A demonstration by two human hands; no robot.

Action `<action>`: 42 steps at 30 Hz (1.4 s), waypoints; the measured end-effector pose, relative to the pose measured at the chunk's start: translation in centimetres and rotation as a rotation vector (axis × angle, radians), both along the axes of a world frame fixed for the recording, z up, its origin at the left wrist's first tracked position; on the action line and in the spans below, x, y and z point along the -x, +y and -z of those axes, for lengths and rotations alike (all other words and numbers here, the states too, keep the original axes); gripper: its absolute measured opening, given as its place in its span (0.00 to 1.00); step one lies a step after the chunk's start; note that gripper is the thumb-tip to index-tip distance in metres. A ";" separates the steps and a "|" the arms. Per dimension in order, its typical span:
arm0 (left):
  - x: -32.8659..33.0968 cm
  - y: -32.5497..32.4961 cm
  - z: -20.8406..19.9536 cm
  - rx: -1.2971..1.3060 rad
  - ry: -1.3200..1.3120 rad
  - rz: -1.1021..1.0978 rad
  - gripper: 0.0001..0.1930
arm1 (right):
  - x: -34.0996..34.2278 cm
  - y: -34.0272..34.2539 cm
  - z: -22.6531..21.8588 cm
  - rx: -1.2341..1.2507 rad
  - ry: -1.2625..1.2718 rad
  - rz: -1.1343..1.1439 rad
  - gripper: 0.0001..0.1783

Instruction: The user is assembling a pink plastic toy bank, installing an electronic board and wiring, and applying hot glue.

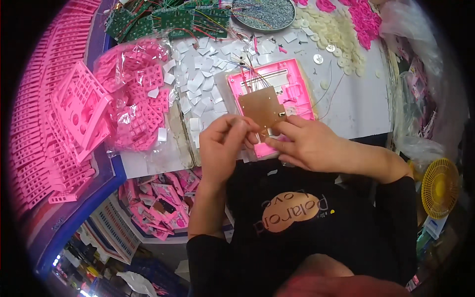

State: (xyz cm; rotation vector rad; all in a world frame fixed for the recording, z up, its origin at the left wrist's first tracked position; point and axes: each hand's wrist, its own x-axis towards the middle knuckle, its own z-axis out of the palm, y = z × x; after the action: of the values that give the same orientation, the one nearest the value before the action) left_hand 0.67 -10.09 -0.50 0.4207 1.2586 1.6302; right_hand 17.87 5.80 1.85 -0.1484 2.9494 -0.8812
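Note:
A pink plastic housing (303, 89) lies on the table in front of me, inner side up. Over it sits a brown circuit board (262, 105), its plain side showing and thin wires (255, 76) fanning out from its far edge. My left hand (225, 143) is closed in a pinch by the board's near left corner; what its fingertips hold is too small to make out. My right hand (311, 143) grips the board's near right corner, with its lower fingers against the housing's near end.
Loose white pieces (200, 89) cover the table left of the housing. Pink parts fill a clear bag (138, 99), beside stacked pink panels (79, 109). Green boards (168, 22), a screw tray (264, 15) and cream discs (331, 42) lie farther back. A yellow fan (439, 188) stands right.

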 end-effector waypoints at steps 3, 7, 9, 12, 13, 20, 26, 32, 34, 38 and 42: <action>-0.8 -0.8 -0.1 -0.082 0.293 0.032 0.08 | -0.4 0.9 0.8 0.142 0.020 0.014 0.26; -2.0 -1.2 -1.5 -0.068 0.954 0.128 0.13 | -0.1 1.4 0.6 0.283 0.288 0.214 0.19; -3.1 -0.7 -1.7 -0.077 0.951 0.158 0.13 | 0.2 1.3 0.6 0.317 0.353 0.187 0.16; -3.8 -0.1 -1.3 -0.052 0.985 0.125 0.14 | -1.0 1.8 0.1 0.428 0.128 0.325 0.13; -4.1 0.0 -1.2 -0.030 1.054 0.076 0.15 | -1.4 2.1 -0.9 0.543 -0.046 0.456 0.12; -6.2 0.7 0.3 -0.048 1.324 0.267 0.14 | -5.0 2.5 1.2 0.330 0.248 0.480 0.09; -6.2 0.9 0.5 0.017 1.345 0.301 0.13 | -5.9 3.3 2.0 0.203 0.148 0.363 0.10; -6.0 0.9 0.7 -0.003 1.356 0.294 0.10 | -3.7 6.0 3.0 0.136 0.281 -0.026 0.07; -5.9 0.9 0.7 -0.017 1.355 0.278 0.09 | -4.0 6.2 2.5 0.046 0.269 -0.082 0.06; -5.7 0.8 0.9 -0.045 1.387 0.332 0.13 | -5.8 4.5 3.0 0.058 0.330 0.127 0.07; -5.9 1.6 1.3 -0.169 1.531 0.377 0.20 | -7.7 2.2 4.0 0.083 0.346 0.392 0.12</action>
State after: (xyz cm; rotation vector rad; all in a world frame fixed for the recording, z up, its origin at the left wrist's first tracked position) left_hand 6.61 -8.52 -1.76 2.1101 1.8584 0.9153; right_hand 25.58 7.96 -2.15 0.3185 3.3286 -1.1236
